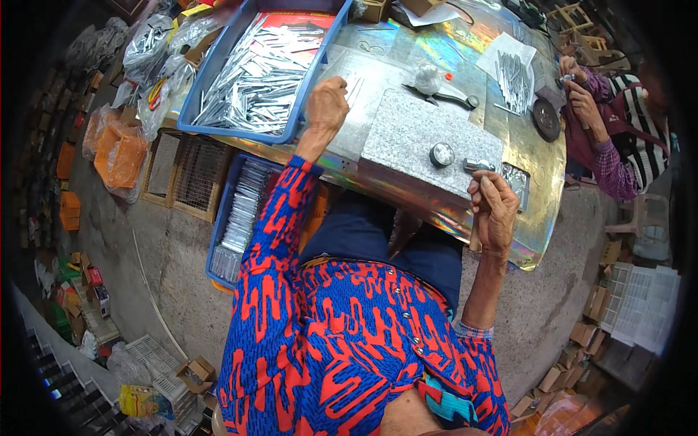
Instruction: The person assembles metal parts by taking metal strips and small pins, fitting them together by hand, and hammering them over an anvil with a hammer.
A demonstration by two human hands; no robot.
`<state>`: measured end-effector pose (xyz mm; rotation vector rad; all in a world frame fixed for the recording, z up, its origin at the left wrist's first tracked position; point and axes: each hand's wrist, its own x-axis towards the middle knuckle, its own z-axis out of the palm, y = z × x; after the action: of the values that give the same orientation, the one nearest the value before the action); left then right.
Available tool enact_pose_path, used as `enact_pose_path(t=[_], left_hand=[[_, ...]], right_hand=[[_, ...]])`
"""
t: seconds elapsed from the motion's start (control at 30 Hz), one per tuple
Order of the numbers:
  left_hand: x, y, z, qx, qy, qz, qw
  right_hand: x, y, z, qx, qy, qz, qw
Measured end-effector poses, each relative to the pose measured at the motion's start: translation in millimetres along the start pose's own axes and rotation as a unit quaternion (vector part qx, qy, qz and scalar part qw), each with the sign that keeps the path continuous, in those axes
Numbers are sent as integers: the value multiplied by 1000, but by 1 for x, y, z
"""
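My left hand rests on the shiny metal table top, fingers curled over thin metal strips next to a blue tray full of such strips. My right hand grips a wooden-handled hammer, its metal head resting on a grey stone slab. A small round metal die sits on the slab just left of the hammer head.
A second blue tray of stacked metal pieces sits on the floor at my left knee. Another person works at the table's far right, beside loose strips on paper. Wire crates, cardboard boxes and bags surround the table.
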<state>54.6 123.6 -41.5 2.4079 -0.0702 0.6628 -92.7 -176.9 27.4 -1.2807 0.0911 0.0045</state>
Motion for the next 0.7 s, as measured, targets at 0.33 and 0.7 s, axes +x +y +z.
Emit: enact_pose_path(t=[0.33, 0.7], left_hand=[[28, -78, -65, 158, -98, -118, 975], [29, -109, -48, 155, -177, -91, 968]], right_hand=[[9, 4, -30, -17, 55, -50, 997], [15, 16, -70, -57, 135, -29, 989]])
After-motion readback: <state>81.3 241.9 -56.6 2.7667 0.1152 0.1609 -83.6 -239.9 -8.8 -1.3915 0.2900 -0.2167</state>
